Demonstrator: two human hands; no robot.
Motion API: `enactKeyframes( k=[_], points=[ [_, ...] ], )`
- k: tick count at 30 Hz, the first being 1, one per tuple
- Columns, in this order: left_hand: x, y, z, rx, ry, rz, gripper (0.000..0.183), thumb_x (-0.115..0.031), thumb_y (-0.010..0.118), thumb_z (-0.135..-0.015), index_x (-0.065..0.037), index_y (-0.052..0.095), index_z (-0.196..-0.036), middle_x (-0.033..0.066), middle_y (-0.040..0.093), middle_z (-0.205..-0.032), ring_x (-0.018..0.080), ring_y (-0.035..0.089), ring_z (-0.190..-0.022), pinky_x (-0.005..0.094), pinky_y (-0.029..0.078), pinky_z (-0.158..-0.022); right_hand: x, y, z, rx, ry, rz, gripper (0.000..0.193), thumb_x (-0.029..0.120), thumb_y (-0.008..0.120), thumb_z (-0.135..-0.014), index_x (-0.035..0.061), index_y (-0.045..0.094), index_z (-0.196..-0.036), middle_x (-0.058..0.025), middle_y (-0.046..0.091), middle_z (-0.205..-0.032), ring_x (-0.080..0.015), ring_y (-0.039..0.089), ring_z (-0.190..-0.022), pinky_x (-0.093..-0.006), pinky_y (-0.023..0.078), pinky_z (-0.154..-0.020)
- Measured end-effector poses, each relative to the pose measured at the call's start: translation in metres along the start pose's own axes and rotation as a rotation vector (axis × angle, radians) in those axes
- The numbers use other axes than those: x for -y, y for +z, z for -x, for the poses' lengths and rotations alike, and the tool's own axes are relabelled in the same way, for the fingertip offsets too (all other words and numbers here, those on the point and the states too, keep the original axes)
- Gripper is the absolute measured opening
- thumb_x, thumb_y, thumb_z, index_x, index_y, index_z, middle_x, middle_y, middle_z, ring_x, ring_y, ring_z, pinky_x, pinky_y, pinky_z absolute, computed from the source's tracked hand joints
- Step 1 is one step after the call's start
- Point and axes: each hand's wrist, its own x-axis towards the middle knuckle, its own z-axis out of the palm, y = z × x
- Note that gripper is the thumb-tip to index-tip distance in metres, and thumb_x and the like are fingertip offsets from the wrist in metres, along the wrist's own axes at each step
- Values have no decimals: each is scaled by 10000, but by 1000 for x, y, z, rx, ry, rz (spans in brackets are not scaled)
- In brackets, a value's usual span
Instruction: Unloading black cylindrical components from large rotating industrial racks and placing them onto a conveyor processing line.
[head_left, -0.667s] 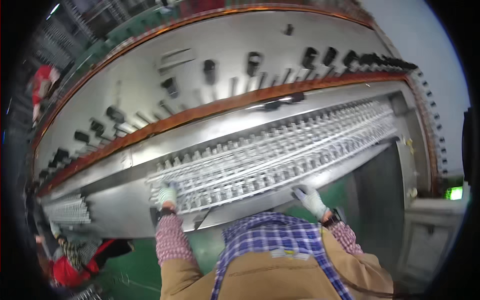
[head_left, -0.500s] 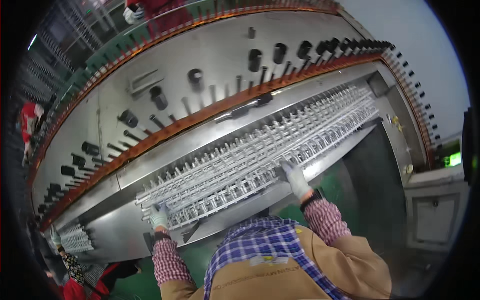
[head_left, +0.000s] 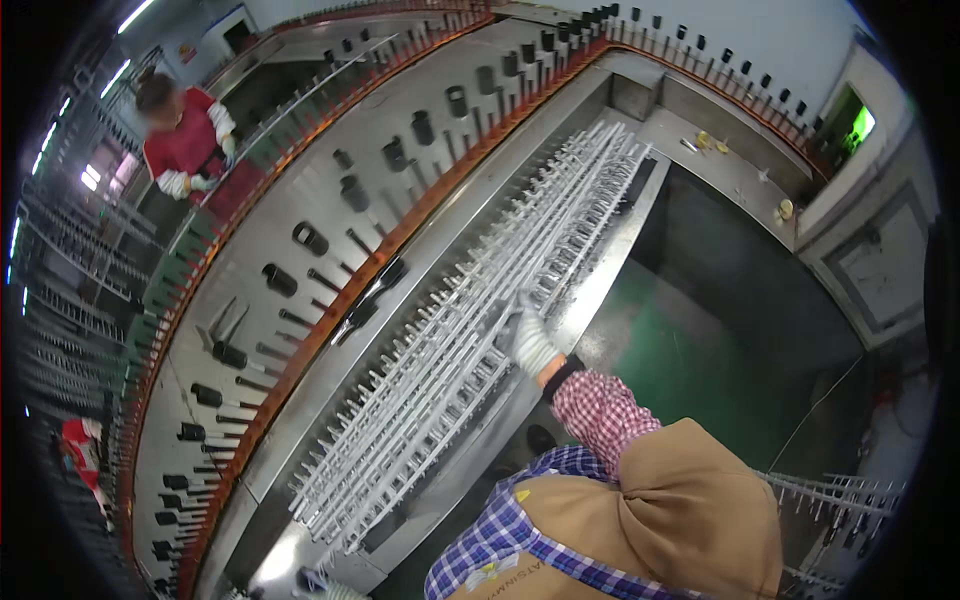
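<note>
Long silvery metal racks [head_left: 440,350] with rows of short pegs lie side by side in a steel trough, running from the lower left to the upper right. My right hand [head_left: 532,345], in a pale knit glove, is at the near side of the racks about midway along. Its fingers curl over the nearest rack's rail, and the fingertips are partly hidden among the pegs. My left hand [head_left: 325,588], also gloved, shows only in part at the lower edge, just below the racks' near end. Its fingers are blurred and cut off.
Beyond the trough runs an orange-brown conveyor track [head_left: 400,240] with black cylinders on upright rods. A dark tool [head_left: 370,300] lies on the steel ledge. Small yellowish items [head_left: 705,140] sit at the far right corner. A co-worker [head_left: 185,140] in red stands across the line. More racks [head_left: 840,495] are at right.
My view has turned right, so the racks now stand steeper in it. My left hand has come off the racks' left end toward the lower edge. My right hand stays at the racks.
</note>
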Motion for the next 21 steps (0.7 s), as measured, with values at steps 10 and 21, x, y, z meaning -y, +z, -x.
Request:
enactKeyframes(
  k=[10, 21],
  points=[
    [-53, -18, 32, 155, 211, -855, 410, -375, 443, -822, -4, 483, -994, 215, 555, -866, 335, 554, -767, 414, 447, -611, 39, -12, 23, 107, -143, 185, 366, 406, 476, -813, 53, 451, -908, -119, 539, -891, -245, 555, -709, -378, 481, -660],
    [33, -68, 20, 235, 820, -1375, 289, -209, 439, -833, 4, 459, -1027, 180, 561, -873, 267, 562, -782, 350, 469, -636, 50, -48, 94, 92, 56, 354, 591, 413, 513, -792, 37, 308, -1198, -125, 426, -1074, -239, 523, -857, -407, 510, -644]
  ],
)
